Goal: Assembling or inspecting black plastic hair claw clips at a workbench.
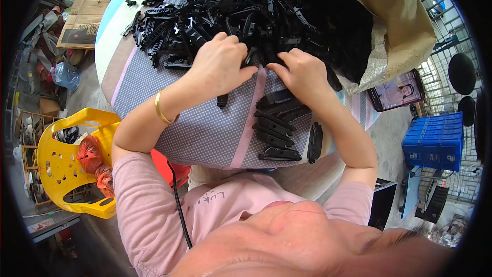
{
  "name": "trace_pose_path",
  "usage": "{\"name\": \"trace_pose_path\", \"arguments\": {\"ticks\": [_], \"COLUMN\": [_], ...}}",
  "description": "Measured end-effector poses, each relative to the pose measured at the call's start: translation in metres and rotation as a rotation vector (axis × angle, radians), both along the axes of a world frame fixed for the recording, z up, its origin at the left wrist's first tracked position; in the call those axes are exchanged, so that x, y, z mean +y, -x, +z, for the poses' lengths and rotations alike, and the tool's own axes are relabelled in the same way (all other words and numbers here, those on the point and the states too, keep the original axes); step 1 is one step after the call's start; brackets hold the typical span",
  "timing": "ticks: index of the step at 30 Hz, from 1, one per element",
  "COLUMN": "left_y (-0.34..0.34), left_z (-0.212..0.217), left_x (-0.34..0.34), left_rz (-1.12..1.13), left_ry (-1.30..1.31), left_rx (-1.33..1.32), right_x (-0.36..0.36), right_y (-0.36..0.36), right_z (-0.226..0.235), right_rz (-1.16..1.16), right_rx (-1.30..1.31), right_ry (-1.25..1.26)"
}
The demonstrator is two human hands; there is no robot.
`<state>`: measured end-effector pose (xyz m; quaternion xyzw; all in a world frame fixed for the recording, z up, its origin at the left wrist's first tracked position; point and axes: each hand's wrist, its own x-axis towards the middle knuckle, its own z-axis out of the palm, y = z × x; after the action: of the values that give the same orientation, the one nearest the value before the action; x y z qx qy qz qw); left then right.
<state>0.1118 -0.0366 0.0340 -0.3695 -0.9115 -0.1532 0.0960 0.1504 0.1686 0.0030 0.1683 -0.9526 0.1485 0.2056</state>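
A big heap of slim black plastic pieces (205, 13), some with slots along them, covers the far side of a table with a patterned cloth (200, 128). At the heap's near edge, my left hand (220, 64) is closed, with a black plastic piece (249, 57) between thumb and fingers. My right hand (303, 74) faces it a short way off, its thumb and forefinger bent round another dark piece, partly hidden against the heap. Below the right hand lies a row of similar black pieces (277, 136). One piece (315, 142) lies apart to their right.
An open brown sack (394, 0) with black pieces lies at the far right. A phone (397, 91) with its screen lit sits at the table's right edge. Beyond stand a blue crate (434, 141) and, to the left, a yellow chair (56, 161) with red bags (90, 154).
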Motion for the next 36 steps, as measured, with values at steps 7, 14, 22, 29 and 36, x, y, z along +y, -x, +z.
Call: {"name": "trace_pose_path", "arguments": {"ticks": [7,14,22,29,36], "left_y": [0.019,0.014,0.006,-0.003,0.001], "left_z": [0.003,-0.001,-0.015,-0.008,-0.007], "left_x": [-0.001,0.010,0.016,0.015,0.014], "left_rz": [0.032,-0.077,-0.066,-0.128,-0.206], "left_ry": [-0.527,-0.905,-0.717,-0.908,-0.879], "left_rx": [-0.559,-0.878,-0.499,-0.759,-0.666], "right_x": [-0.001,0.006,0.002,0.002,0.007], "right_y": [-0.012,-0.015,-0.018,-0.018,-0.007], "right_z": [0.004,0.027,0.025,0.018,0.023], "right_rz": [-0.004,0.041,0.219,0.205,0.249], "right_rx": [-0.037,-0.197,0.017,0.139,-0.255], "right_ry": [-0.018,0.619,0.499,0.307,0.516]}}
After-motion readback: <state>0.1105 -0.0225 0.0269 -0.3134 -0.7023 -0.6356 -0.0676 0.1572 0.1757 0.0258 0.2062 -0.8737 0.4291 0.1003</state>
